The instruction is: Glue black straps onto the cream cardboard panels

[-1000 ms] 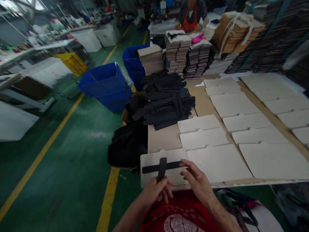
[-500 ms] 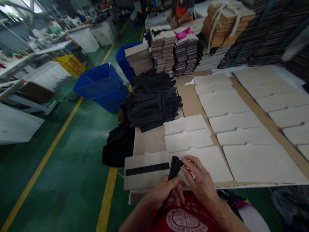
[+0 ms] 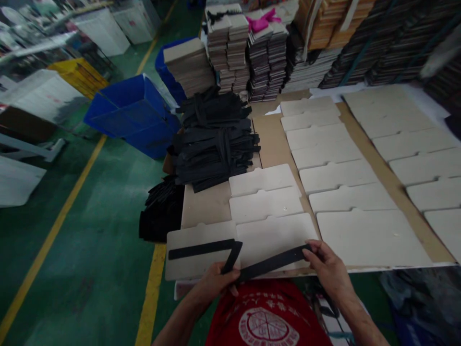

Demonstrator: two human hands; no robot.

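My left hand (image 3: 218,282) is closed on black strips, one of which sticks up to the right of its fingers. Between the hands stretches a long black strip (image 3: 272,262), its right end pinched in my right hand (image 3: 323,259). Another black strip (image 3: 200,249) lies flat across a beige board (image 3: 201,270) at the table's near left corner. The stretched strip passes over the near edge of a second beige board (image 3: 277,235).
Bundles of black strips (image 3: 216,149) lie on the table's left side, with overlapping beige boards (image 3: 363,238) to the right. Board stacks (image 3: 268,62) stand at the back. Blue bins (image 3: 126,110) and a black pile (image 3: 162,216) are left of the table.
My right hand has moved right, away from the left, drawing one black strip out between them. My left hand has shifted left with the other strips. The view has tilted down.
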